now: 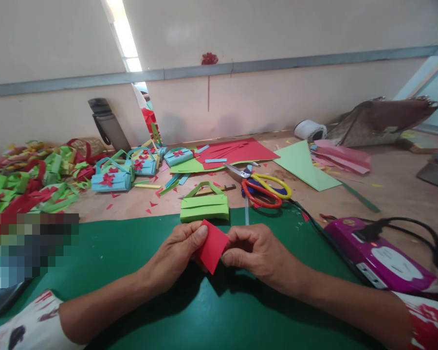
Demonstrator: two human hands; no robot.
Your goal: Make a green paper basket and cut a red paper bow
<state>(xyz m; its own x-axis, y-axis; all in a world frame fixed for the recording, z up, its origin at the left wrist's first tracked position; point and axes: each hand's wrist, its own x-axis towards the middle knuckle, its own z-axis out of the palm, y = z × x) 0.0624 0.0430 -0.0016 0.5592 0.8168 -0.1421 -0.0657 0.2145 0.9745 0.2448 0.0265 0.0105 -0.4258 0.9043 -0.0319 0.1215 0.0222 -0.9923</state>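
Observation:
A small square of red paper [213, 246] is held up over the green mat [138, 311], one corner pointing down. My left hand [185, 245] pinches its left side, thumb on the front face and fingers behind. At its right corner, my right hand [257, 255] has thumb and forefinger closed on the edge. Just beyond the hands stands a light green paper handbag [204, 208] with a looped handle. Scissors with red and yellow handles [266, 189] lie behind my right hand, partly over a dark blue tool.
Blue paper handbags with red flowers [111, 180] and a heap of paper pieces [32, 175] are at left. Red sheets [241, 150] and a pale green sheet [306, 165] lie behind. A purple power strip [379, 255] with cables is at right. A bottle [109, 124] leans against the wall.

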